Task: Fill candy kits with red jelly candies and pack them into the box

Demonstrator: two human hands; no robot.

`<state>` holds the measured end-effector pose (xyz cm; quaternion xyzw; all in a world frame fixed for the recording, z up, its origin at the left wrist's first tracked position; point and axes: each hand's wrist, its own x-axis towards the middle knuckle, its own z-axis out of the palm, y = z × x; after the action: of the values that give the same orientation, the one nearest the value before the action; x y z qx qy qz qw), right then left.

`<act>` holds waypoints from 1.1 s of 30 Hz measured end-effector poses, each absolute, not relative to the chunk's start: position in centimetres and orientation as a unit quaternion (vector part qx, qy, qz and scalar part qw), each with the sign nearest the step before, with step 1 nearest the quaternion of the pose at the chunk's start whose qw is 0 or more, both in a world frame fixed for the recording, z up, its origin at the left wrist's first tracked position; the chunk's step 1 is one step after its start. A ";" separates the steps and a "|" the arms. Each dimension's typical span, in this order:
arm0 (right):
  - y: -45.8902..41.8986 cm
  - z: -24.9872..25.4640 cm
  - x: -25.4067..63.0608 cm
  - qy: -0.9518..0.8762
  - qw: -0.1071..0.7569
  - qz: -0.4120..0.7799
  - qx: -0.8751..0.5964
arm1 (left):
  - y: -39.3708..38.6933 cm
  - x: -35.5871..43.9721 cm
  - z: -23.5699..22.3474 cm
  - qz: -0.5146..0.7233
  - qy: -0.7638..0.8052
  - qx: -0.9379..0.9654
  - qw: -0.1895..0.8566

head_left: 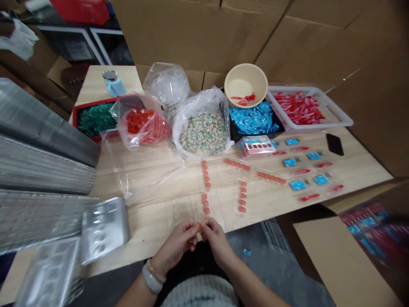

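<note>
Right now, the left hand and the right hand are close together, their fingertips pinching a small, translucent orange piece between them above the pale wooden bench. Just ahead of the hands, short rows of matching orange pieces lie on a clear plastic sheet, and stacked silver blister trays stand to their left.

left hand: fingertips pinch small orange piece, together with right hand | bottom center: hands over wooden desk | just ahead: short rows of orange pieces | upper middle: plastic bag of green-and-beige pieces, beige bowl, white basket of red pieces | left edge: stacked metal trays
</note>
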<state>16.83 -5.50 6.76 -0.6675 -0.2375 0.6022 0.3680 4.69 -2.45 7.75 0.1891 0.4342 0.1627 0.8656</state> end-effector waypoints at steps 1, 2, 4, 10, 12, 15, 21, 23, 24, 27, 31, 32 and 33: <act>-6.1 6.6 17.2 -0.243 0.365 0.594 -0.675 | -2.9 5.1 7.6 0.147 0.425 0.198 0.871; -6.7 6.5 17.6 -0.260 0.362 0.581 -0.681 | -3.3 5.4 7.3 0.133 0.422 0.199 0.875; -7.9 6.4 18.5 -0.329 0.350 0.555 -0.679 | -4.2 6.1 6.7 0.118 0.431 0.172 0.878; -8.5 7.1 21.6 -0.484 0.280 0.551 -0.619 | -5.1 7.8 5.0 0.106 0.400 0.065 0.908; -7.7 7.1 22.6 -0.504 0.254 0.566 -0.601 | -4.7 8.1 4.7 0.093 0.384 0.064 0.916; -6.6 6.2 23.8 -0.562 0.210 0.509 -0.617 | -4.0 8.2 4.4 0.123 0.427 0.096 0.891; -5.4 2.6 24.5 -0.683 0.089 0.371 -0.623 | -3.7 7.7 4.3 0.196 0.498 0.149 0.831; -5.1 1.9 24.3 -0.700 0.046 0.359 -0.615 | -3.8 7.6 4.4 0.197 0.499 0.164 0.828; -5.0 1.7 24.2 -0.705 0.027 0.356 -0.612 | -3.8 7.4 4.3 0.196 0.502 0.174 0.825; -4.5 1.9 24.2 -0.705 -0.010 0.363 -0.610 | -3.8 7.0 4.1 0.195 0.504 0.224 0.811; -5.0 3.7 24.6 -0.671 0.034 0.389 -0.631 | -4.0 6.8 3.8 0.208 0.508 0.332 0.767; -5.5 4.2 24.6 -0.649 0.070 0.399 -0.644 | -4.1 6.9 3.9 0.203 0.513 0.349 0.758; -6.0 4.7 24.5 -0.616 0.111 0.419 -0.657 | -4.2 7.1 3.9 0.195 0.519 0.362 0.750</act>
<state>24.55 -6.00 4.73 -0.6574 -0.6164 0.4192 0.1106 7.15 -4.20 3.94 0.3619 0.5186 0.1946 0.7498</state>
